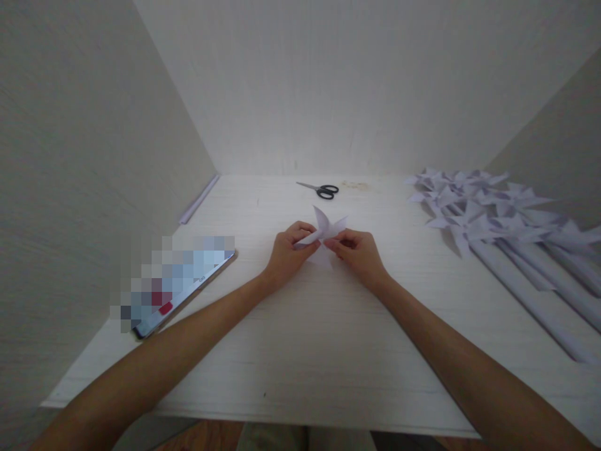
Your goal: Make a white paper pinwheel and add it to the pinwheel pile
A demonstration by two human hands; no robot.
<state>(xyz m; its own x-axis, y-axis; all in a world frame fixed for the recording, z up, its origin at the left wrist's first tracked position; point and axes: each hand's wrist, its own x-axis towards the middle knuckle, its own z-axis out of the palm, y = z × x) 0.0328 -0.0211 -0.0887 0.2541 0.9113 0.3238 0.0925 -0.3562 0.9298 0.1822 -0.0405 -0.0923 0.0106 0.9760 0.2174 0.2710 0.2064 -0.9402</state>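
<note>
A white paper pinwheel (323, 228) with pointed, curled blades is held up between both hands over the middle of the table. My left hand (292, 252) pinches it from the left, thumb and fingers closed near its centre. From the right, my right hand (357, 254) grips it close to the centre with thumb and forefinger. One blade points upward and another hangs below the fingers. Whether anything small sits between the fingertips, I cannot tell.
Scissors (323, 190) with black handles lie beyond my hands. Several finished paper pinwheels on rolled paper sticks (516, 300) are heaped at the right. A phone (183, 294) leans at the left, near a rolled paper stick (200, 199) by the wall. Walls enclose the white table (291, 363).
</note>
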